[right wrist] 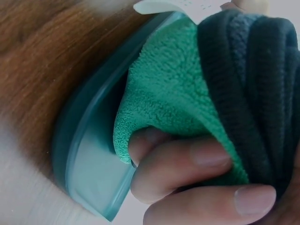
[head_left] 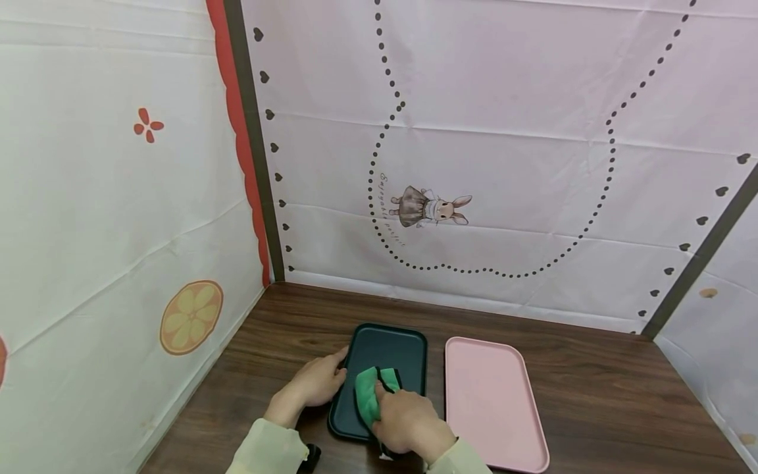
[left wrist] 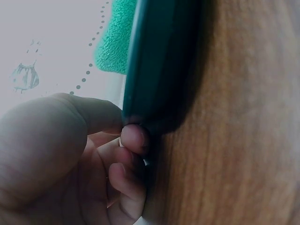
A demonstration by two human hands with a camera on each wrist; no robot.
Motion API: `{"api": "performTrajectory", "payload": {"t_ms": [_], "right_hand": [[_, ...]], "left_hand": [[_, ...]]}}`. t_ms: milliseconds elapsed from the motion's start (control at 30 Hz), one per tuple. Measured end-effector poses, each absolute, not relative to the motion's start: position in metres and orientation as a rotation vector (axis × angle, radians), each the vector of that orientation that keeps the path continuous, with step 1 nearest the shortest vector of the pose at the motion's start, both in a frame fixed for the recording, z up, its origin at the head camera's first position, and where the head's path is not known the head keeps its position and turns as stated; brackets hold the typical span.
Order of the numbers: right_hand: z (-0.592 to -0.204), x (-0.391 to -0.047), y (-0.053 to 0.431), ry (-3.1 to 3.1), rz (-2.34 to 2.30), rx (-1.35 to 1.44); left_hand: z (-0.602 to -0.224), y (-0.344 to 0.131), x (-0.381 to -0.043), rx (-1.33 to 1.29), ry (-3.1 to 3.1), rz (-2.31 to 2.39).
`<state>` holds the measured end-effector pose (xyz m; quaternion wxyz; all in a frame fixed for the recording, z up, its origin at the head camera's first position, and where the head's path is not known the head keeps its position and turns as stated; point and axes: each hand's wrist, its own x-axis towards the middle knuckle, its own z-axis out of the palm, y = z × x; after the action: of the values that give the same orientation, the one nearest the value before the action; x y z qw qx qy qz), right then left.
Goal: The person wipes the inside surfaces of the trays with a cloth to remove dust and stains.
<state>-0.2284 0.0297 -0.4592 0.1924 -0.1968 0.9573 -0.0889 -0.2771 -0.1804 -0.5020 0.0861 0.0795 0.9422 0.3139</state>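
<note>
A dark green rectangular tray (head_left: 393, 345) lies on the wooden table, its raised rim facing up. At its left rim is my left hand (head_left: 318, 380); in the left wrist view the thumb and curled fingers grip the tray's edge (left wrist: 154, 61). My right hand (head_left: 408, 421) holds a folded green towel (head_left: 366, 395) against the tray's inner surface. Up close, the towel (right wrist: 173, 79) is fluffy with dark edging, and the fingers of the right hand (right wrist: 187, 178) curl round it. Part of the tray is hidden beneath towel and hand.
Just right of the green tray lies a pink tray (head_left: 491, 401) on the brown wooden table (head_left: 616, 388). White printed cloth walls (head_left: 503, 164) enclose the table at the back and both sides. A small black object (head_left: 309, 457) shows beside the left sleeve.
</note>
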Motion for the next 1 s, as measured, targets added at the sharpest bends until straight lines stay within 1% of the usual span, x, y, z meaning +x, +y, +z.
{"api": "performTrajectory", "payload": {"t_ms": [1000], "right_hand": [[-0.46,-0.233,0.048,2.741,-0.231,-0.523]], "left_hand": [[-0.507,-0.181,-0.278,0.281,2.759,0.995]]}}
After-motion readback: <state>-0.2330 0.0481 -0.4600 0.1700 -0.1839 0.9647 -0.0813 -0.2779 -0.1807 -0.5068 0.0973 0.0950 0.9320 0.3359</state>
